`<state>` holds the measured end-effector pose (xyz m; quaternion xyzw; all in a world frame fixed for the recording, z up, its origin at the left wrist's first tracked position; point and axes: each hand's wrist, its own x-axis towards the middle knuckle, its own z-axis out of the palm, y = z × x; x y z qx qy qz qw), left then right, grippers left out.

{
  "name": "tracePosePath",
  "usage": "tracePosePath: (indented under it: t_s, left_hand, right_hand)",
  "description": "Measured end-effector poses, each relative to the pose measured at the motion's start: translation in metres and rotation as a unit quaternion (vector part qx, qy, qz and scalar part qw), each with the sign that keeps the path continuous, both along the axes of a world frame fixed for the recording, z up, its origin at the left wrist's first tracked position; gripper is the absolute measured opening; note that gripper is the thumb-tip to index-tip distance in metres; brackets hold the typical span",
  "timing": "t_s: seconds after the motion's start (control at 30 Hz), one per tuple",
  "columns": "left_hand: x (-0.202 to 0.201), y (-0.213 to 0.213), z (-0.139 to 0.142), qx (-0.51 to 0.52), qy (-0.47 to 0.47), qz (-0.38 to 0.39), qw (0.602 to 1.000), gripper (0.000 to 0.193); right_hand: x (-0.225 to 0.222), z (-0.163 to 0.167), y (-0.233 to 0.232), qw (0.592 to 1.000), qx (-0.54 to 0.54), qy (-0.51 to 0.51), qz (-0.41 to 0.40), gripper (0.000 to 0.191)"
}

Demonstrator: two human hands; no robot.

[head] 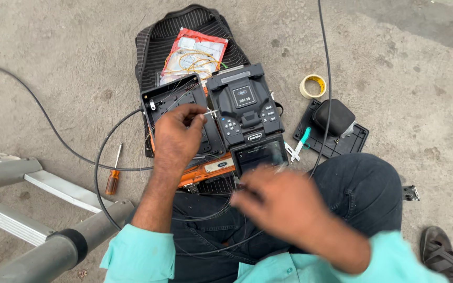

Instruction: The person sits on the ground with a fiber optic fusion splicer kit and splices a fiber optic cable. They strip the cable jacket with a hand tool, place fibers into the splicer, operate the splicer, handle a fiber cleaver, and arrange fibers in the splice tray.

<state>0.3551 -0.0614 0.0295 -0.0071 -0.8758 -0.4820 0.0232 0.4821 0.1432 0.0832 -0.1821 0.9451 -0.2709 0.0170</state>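
While the red and white packet (194, 52) of coiled yellow fibre is lying at the top of a striped bag (155, 39) on the concrete floor (53, 47), a white label is showing on the orange tray edge (217, 166) below. The left hand (176, 135) is reaching forward, fingertips pinching a thin fibre (209, 112) beside the black splicing machine (247, 110). The right hand (279, 202) is blurring near the machine's screen; I cannot tell its grip.

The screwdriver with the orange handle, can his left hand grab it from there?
Probably yes. The screwdriver lies bare on the concrete beside the left hand, only a black cable curving past it. That hand is pinching a thin fibre, though.
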Motion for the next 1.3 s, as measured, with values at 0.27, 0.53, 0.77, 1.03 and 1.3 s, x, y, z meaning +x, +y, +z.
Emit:
tracePosePath:
  t_s: [0.27,0.53,0.77,1.03,1.3]
  left_hand:
    - [-0.001,0.0,0.004,-0.048,0.04,0.0,0.998,0.018]
    - [-0.004,0.002,0.016,-0.068,0.023,0.004,0.997,0.015]
    - [-0.008,0.005,0.009,-0.102,0.139,-0.008,0.985,0.013]
    - [-0.012,0.02,0.009,-0.129,0.186,-0.006,0.974,0.015]
    - [-0.017,0.025,0.006,-0.145,0.159,0.002,0.976,0.014]
  right_hand:
    - [-0.15,0.008,0.027,0.973,0.117,0.177,0.091,0.069]
    - [-0.167,0.036,0.025,0.993,-0.009,0.055,0.106,0.051]
    - [-0.116,0.016,0.05,0.963,-0.034,0.179,0.197,0.058]
    - [-0.183,0.008,0.063,0.97,-0.199,-0.037,0.131,0.033]
    - [-0.232,-0.02,0.032,0.951,0.009,0.144,0.273,0.026]
